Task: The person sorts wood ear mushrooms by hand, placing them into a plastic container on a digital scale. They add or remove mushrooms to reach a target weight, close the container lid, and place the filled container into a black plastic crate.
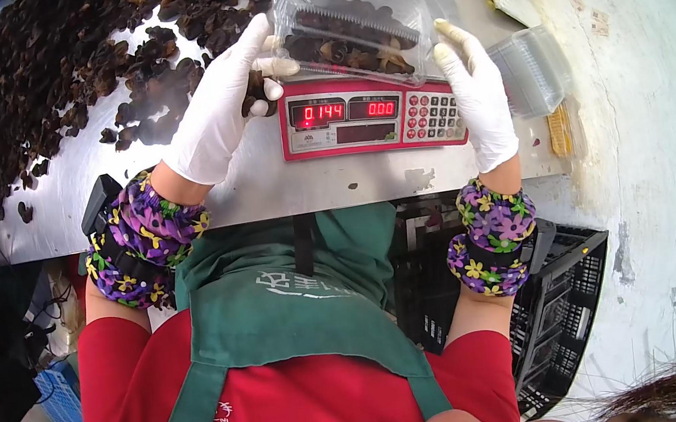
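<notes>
- Gloved left hand [222, 106] is curled around a few dark mushroom pieces [255, 92], pinched between thumb and bent fingers, with the forefinger stretched up to the left edge of a clear plastic box [362, 20].
- Right hand [478, 94], also in a white glove, is held flat with fingers apart and straight. The fingertips rest on the right side of the box and nothing is gripped.
- The box sits on top of a red scale [372, 118], between the two hands, and is partly filled with dried mushrooms [349, 48].
- The scale stands near the front edge of a metal table [265, 191]. Its red digits read 0.144 and 0.00, and a keypad sits at its right end.
- A large heap of loose mushrooms [95, 46] spreads over the table's left half, reaching close to the left hand.
- A stack of empty plastic boxes [531, 69] lies just beside the right hand, near the table's right edge.
- Flowered sleeve covers [141, 240] wrap both forearms, above a green apron [282, 307] and a red shirt [120, 392].
- A black crate [562, 308] stands below the table on the right.
</notes>
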A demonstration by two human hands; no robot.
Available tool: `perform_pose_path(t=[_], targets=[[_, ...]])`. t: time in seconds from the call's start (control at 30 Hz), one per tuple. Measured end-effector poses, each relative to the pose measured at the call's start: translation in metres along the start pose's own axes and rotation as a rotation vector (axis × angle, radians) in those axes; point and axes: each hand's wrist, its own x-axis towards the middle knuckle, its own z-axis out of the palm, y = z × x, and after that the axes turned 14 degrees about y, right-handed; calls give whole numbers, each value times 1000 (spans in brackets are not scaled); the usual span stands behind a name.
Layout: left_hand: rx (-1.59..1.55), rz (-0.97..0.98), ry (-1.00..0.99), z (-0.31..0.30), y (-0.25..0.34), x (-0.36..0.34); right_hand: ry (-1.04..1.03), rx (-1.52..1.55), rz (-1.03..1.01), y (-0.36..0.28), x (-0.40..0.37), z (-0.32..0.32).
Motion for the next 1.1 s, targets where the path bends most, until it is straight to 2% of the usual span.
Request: perform_pose_path(t=[0.07, 0.1, 0.17, 0.2, 0.23, 0.3, 0.4, 0.5, 0.63, 0.67, 0.73, 0.77, 0.8, 0.83, 0.93, 0.97, 1.03, 1.07, 1.1], targets=[[8, 36, 57, 2, -2, -4, 224, 41, -82, -2, 1, 0], [14, 68, 120, 2, -3, -6, 224, 40, -91, -3, 2, -1], [-4, 111, 162, -5, -9, -4, 251, -297, -312, -3, 2, -5], [-2, 181, 163, -9, -14, -1, 262, -379, -502, -3, 2, 1], [2, 251, 162, -10, -14, -3, 223, -497, -606, 0, 1, 5], [26, 291, 182, -7, -13, -10, 223, -605, -670, 15, 5, 21], [107, 364, 153, 2, -8, -19, 157, -607, -561, 18, 11, 30], [138, 503, 32, 6, -10, -16, 76, -543, -468, 34, 24, 32], [291, 799, 60, 20, -5, -16, 92, -596, -481, 36, 25, 35], [309, 866, 75, 24, -7, -13, 86, -621, -425, 35, 24, 36], [339, 850, 46, 30, -13, -5, 82, -647, -372, 33, 26, 37], [330, 820, 14, 31, -16, -2, 6, -641, -344, 34, 31, 35], [431, 868, 45, 32, -14, -3, -66, -636, -318, 35, 34, 34], [388, 881, 65, 33, -18, 0, -57, -638, -325, 36, 35, 32], [350, 862, 76, 33, -17, -5, 357, -627, -671, 21, 17, 32], [347, 861, 87, 34, -16, -7, 349, -623, -678, 6, 11, 31], [275, 903, 66, 38, -12, -12, 264, -440, -576, -27, 0, 30], [244, 981, 76, 41, -12, -12, 179, -352, -456, -49, -10, 32], [243, 1000, 80, 44, -6, -19, 175, -345, -457, -52, -16, 37]])
